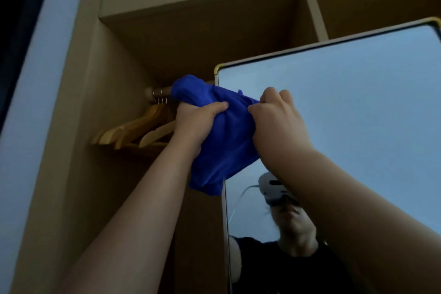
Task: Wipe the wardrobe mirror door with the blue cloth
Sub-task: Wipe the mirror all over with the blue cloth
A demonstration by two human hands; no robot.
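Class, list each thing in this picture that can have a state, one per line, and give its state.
Blue cloth: bunched, gripped by both hands at the mirror's left edge.
Left hand: closed on the cloth.
Right hand: closed on the cloth.
Gold-framed wardrobe mirror door: upright, reflecting the person.
Wooden hangers: hanging on the rail, bare.

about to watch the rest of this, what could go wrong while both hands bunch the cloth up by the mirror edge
1. The blue cloth is wadded between the left hand and right hand, so it may smear rather than wipe flat.
2. The wooden hangers hang close behind the cloth and could get knocked.
3. Pressing near the mirror door edge might swing it.
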